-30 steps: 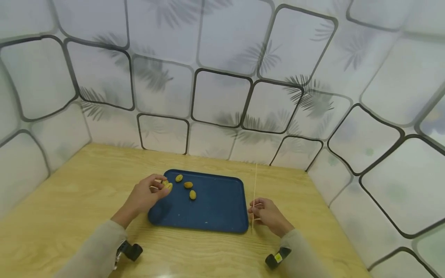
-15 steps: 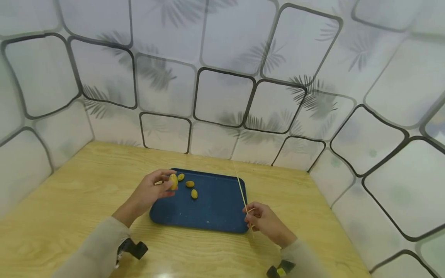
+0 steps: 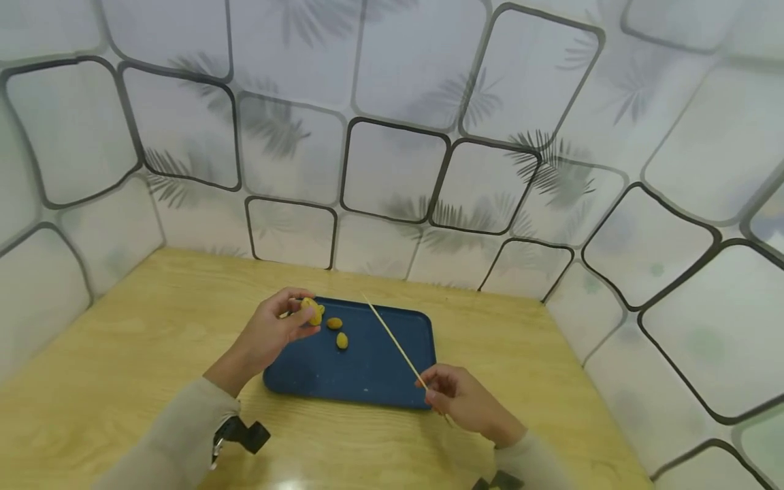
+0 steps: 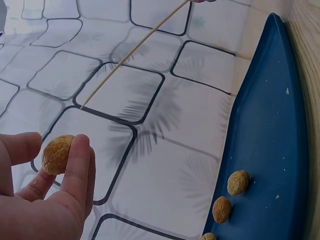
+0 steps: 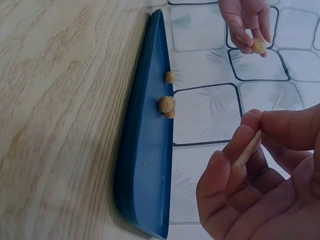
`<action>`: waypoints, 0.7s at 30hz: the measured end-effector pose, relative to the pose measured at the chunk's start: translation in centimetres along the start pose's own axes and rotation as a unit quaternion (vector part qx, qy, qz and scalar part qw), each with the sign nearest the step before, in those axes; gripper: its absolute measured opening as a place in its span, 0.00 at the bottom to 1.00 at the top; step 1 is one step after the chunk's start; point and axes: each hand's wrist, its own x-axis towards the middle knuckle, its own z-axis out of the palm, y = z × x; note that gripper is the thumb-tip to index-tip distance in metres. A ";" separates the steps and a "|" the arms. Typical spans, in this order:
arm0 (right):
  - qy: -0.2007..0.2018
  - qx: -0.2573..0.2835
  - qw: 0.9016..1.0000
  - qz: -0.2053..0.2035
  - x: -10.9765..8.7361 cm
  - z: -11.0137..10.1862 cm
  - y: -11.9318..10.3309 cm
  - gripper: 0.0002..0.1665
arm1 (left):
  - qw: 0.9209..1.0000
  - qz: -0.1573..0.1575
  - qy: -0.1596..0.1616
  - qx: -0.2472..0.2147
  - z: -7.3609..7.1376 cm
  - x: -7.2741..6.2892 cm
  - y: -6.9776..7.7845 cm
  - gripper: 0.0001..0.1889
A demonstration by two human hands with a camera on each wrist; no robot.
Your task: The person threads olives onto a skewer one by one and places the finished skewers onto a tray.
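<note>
My left hand (image 3: 263, 337) pinches a wrinkled, yellow-brown dried fruit (image 4: 57, 154) between thumb and fingertips, raised over the far left corner of the blue tray (image 3: 367, 374). My right hand (image 3: 462, 401) holds a thin bamboo skewer (image 3: 395, 340) near its lower end, by the tray's near right corner. The skewer slants up and left, its tip pointing toward the left hand and apart from the held fruit in the left wrist view. Several similar dried fruits (image 4: 238, 182) lie on the left part of the tray; one is partly hidden behind the held fruit in the head view.
The tray lies on a light wood-grain table (image 3: 184, 313). Patterned white wall covering (image 3: 380, 177) with dark rounded outlines rises behind and at both sides. Each wrist wears a black camera (image 3: 245, 435). Small pale crumbs dot the tray.
The right hand has tilted the skewer from nearly upright to a leftward slant over the tray and moved slightly left. The left hand has shifted a little right with the fruit, turning it.
</note>
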 end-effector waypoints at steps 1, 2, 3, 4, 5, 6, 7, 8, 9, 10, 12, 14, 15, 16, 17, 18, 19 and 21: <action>-0.005 -0.001 1.000 0.000 -0.1 0.0 -0.1 0.11 | 1.000 -0.002 0.001 -0.008 0.1 0.0 0.1 0.18; -0.010 -0.003 1.000 -0.002 -0.1 0.0 -0.1 0.11 | 1.000 -0.005 0.001 -0.015 0.1 0.1 0.2 0.18; -0.015 -0.003 1.000 -0.002 -0.2 0.0 -0.2 0.12 | 1.000 -0.007 0.000 -0.023 0.2 0.1 0.2 0.18; -0.020 -0.005 1.000 -0.006 -0.2 0.0 -0.2 0.12 | 0.999 -0.007 -0.001 -0.031 0.2 0.1 0.3 0.18; -0.025 -0.005 1.000 -0.009 -0.3 0.0 -0.2 0.12 | 0.999 -0.006 -0.003 -0.040 0.3 0.1 0.3 0.18; -0.027 -0.008 1.000 -0.013 -0.3 0.1 -0.2 0.12 | 0.999 -0.004 -0.005 -0.046 0.4 0.1 0.3 0.17; -0.028 -0.011 0.999 -0.018 -0.4 0.1 -0.2 0.12 | 0.999 -0.002 -0.006 -0.052 0.4 0.1 0.3 0.16; -0.028 -0.015 0.999 -0.022 -0.4 0.1 -0.2 0.12 | 0.998 0.000 -0.007 -0.057 0.5 0.2 0.3 0.15; -0.028 -0.017 0.999 -0.026 -0.4 0.2 -0.2 0.12 | 0.998 0.002 -0.008 -0.061 0.6 0.2 0.2 0.13; -0.028 -0.021 0.999 -0.031 -0.5 0.2 -0.2 0.12 | 0.998 0.003 -0.009 -0.066 0.6 0.2 0.2 0.12; -0.028 -0.028 0.998 -0.041 -0.5 0.2 -0.2 0.11 | 0.997 0.004 -0.013 -0.074 0.7 0.2 0.2 0.09; -0.028 -0.038 0.998 -0.050 -0.5 0.2 -0.1 0.11 | 0.997 0.003 -0.022 -0.078 0.6 0.3 0.2 0.08; -0.029 -0.046 0.997 -0.053 -0.4 0.1 -0.1 0.11 | 0.997 0.002 -0.025 -0.077 0.6 0.3 0.2 0.08; -0.030 -0.055 0.997 -0.055 -0.4 0.1 -0.2 0.10 | 0.997 0.001 -0.028 -0.076 0.6 0.2 0.2 0.08; -0.030 -0.062 0.996 -0.056 -0.3 0.0 -0.2 0.10 | 0.997 0.000 -0.031 -0.075 0.5 0.2 0.2 0.08; -0.030 -0.068 0.996 -0.055 -0.3 -0.1 -0.2 0.10 | 0.997 0.000 -0.036 -0.073 0.5 0.1 0.2 0.08; -0.030 -0.076 0.995 -0.054 -0.3 -0.1 -0.2 0.10 | 0.997 0.000 -0.040 -0.072 0.4 0.1 0.2 0.08; -0.031 -0.082 0.995 -0.050 -0.3 -0.2 -0.3 0.10 | 0.996 0.001 -0.045 -0.073 0.5 0.0 0.1 0.07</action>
